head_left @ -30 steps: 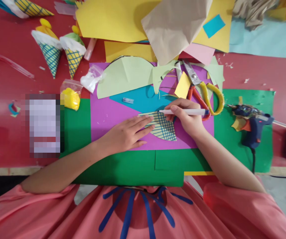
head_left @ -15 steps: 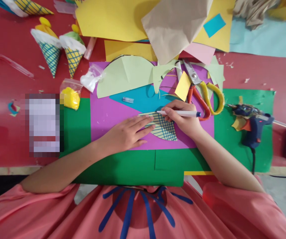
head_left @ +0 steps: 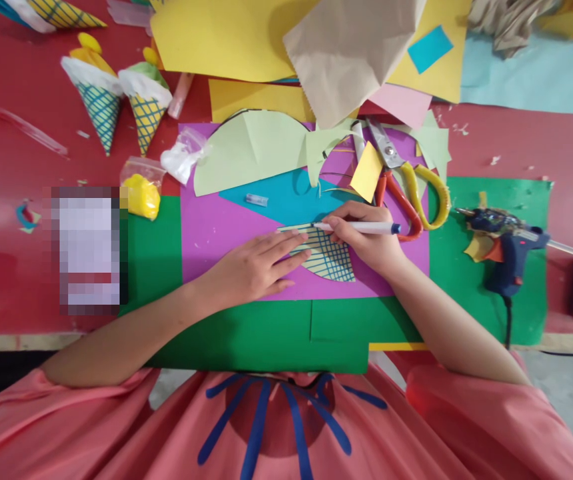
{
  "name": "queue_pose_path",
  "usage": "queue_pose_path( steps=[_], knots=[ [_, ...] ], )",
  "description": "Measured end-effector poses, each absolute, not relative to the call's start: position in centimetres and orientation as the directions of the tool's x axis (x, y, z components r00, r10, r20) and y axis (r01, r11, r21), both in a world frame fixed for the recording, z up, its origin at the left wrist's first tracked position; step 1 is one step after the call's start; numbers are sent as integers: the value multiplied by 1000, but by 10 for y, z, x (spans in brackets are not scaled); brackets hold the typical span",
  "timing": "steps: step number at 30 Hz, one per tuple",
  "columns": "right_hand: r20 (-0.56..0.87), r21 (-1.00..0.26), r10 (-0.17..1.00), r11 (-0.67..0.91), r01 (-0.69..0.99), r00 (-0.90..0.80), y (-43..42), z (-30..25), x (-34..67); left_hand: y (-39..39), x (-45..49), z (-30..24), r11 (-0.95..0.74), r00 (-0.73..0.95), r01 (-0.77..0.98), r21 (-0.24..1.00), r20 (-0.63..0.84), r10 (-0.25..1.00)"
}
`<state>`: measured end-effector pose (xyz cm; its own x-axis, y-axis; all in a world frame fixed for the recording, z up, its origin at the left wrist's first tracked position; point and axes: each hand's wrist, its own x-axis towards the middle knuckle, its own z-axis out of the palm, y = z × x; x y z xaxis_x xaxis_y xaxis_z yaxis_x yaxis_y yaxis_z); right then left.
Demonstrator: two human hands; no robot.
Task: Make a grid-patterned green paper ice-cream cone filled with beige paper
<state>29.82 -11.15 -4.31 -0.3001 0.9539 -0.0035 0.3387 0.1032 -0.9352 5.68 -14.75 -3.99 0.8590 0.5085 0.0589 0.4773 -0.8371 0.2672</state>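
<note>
My right hand (head_left: 369, 240) is closed around a white marker (head_left: 366, 228) with a blue end. Its tip rests at the upper edge of a pale fan-shaped paper piece (head_left: 331, 260), which carries blue lines, crossed into a grid on the right and single on the left. Flat on that piece's left part lies my left hand (head_left: 261, 263), fingers stretched out and covering some of it. Beneath are a purple sheet (head_left: 226, 240) and a blue paper piece (head_left: 286, 200), with a small clear cap (head_left: 257, 200) on the blue.
Scissors (head_left: 401, 180) with red and yellow handles lie just beyond my right hand. A glue gun (head_left: 509, 253) sits on the green sheet (head_left: 531, 207) at right. Paper cones (head_left: 97, 107), bagged yellow clay (head_left: 142, 197) and pale green paper (head_left: 261, 147) lie at left and behind.
Hardly anything differs. The marker's tip has shifted very slightly at the paper's upper edge; the left hand keeps its place.
</note>
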Motion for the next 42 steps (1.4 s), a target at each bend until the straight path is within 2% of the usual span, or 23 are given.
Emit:
queue_pose_path(
  steps=[8, 16, 26, 42],
  knots=[
    [1, -926, 950, 119, 358, -312, -112, -44, 299, -148, 57, -41, -828, 855, 476, 296, 64, 515],
    [-3, -929, 949, 113, 352, -314, -111, -41, 298, -148, 56, -41, -839, 859, 472, 272, 71, 507],
    [-50, -915, 946, 85, 395, -321, -111, -39, 298, -148, 57, -40, -825, 856, 475, 306, 55, 513],
    [-75, -903, 924, 97, 418, -376, -112, -36, 298, -147, 56, -41, -834, 860, 472, 285, 58, 507]
  ],
)
